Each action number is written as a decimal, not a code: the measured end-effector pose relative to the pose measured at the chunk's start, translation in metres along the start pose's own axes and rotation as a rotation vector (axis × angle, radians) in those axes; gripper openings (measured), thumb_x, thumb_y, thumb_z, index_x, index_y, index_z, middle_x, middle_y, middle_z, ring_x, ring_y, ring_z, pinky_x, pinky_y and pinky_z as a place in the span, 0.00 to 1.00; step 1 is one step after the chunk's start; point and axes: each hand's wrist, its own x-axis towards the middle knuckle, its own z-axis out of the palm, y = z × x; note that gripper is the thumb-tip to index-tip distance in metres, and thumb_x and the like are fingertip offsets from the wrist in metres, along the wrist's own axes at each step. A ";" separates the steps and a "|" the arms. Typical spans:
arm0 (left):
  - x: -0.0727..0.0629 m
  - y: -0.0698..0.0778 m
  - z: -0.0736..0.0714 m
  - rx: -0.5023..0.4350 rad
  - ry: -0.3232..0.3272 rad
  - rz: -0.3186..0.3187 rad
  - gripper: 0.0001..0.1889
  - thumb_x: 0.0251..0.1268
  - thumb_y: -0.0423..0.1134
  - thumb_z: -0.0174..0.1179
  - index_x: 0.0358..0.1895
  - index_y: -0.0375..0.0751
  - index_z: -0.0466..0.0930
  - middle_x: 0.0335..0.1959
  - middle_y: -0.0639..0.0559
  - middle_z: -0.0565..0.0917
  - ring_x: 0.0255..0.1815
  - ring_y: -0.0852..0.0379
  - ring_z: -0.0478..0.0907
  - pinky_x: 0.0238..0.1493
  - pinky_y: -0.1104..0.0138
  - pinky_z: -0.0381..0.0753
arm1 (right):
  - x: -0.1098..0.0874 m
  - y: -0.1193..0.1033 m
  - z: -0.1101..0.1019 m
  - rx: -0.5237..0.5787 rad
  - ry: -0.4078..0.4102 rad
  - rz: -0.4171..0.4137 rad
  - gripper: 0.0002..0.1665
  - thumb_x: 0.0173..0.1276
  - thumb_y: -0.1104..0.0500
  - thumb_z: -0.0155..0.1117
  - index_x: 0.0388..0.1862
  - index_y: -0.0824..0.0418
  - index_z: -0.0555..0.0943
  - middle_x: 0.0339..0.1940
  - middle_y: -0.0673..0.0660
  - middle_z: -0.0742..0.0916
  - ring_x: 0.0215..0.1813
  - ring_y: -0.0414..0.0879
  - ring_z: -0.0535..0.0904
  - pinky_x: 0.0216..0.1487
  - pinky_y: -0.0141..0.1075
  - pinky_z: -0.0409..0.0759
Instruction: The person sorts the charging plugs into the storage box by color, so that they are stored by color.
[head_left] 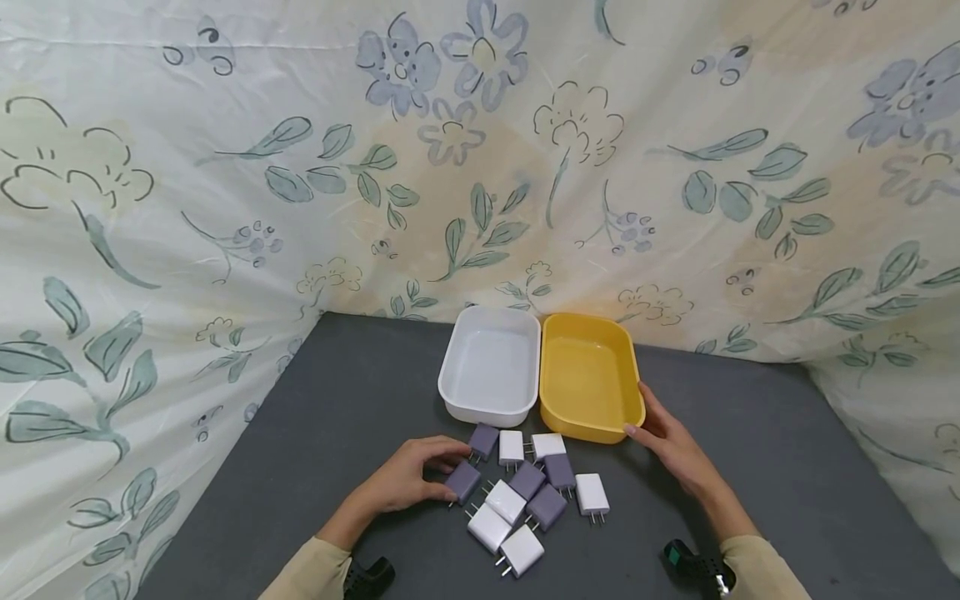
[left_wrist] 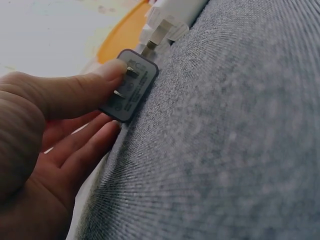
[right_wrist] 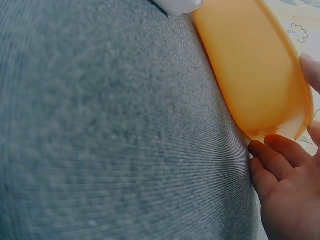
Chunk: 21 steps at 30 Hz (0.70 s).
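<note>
My left hand pinches a purple charger plug at the left edge of a group of plugs. In the left wrist view the thumb lies on the face of the purple plug, beside its two metal prongs, with fingers behind it. My right hand holds the yellow tray by its near right corner, thumb at the front and fingers along the right side. The right wrist view shows the fingertips close against the end of the yellow tray. Another purple plug sits near the left fingertips.
A white tray stands left of the yellow one. Several white plugs and purple plugs lie in front of the trays on the dark grey table. Flower-patterned cloth hangs behind and at both sides.
</note>
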 end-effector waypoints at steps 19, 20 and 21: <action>-0.001 -0.003 0.002 -0.188 0.063 -0.007 0.30 0.45 0.34 0.76 0.57 0.40 0.80 0.55 0.44 0.84 0.57 0.56 0.81 0.58 0.68 0.81 | 0.000 0.001 0.000 0.028 -0.007 -0.027 0.48 0.74 0.50 0.57 0.81 0.46 0.39 0.80 0.64 0.56 0.73 0.64 0.63 0.52 0.14 0.70; -0.001 -0.002 0.002 -0.197 0.069 0.002 0.30 0.45 0.34 0.76 0.57 0.38 0.80 0.54 0.43 0.84 0.57 0.55 0.81 0.58 0.68 0.82 | 0.000 0.001 0.000 0.030 -0.009 -0.027 0.48 0.74 0.50 0.57 0.81 0.46 0.39 0.80 0.64 0.56 0.73 0.64 0.63 0.52 0.14 0.70; 0.000 -0.001 0.001 -0.205 0.075 0.010 0.30 0.45 0.34 0.76 0.57 0.37 0.80 0.54 0.42 0.83 0.57 0.54 0.81 0.58 0.67 0.82 | 0.001 0.001 0.000 0.031 -0.010 -0.026 0.48 0.74 0.50 0.57 0.81 0.46 0.39 0.80 0.64 0.55 0.74 0.64 0.63 0.52 0.14 0.70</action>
